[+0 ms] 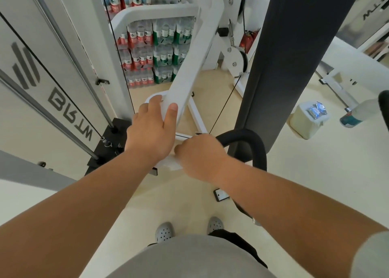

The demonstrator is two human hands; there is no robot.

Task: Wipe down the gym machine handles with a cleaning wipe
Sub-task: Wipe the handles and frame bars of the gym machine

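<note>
A white metal arm (189, 67) of the gym machine slopes down to the middle of the view. My left hand (152, 128) grips its lower end, fingers wrapped over the top. Just below and to the right, my right hand (200, 155) is closed on a white cleaning wipe (171, 164) pressed against the bar where the black padded handle (255, 145) begins. The handle curves in a loop to the right of my right hand. Most of the wipe is hidden under my fingers.
A tall black padded column (294, 56) stands right of the handle. The weight stack guard with guide rods (63, 77) is at left. Stacked packs of water bottles (155, 50) sit behind. A white tub (308, 119) rests on the floor at right, a phone (221, 194) below.
</note>
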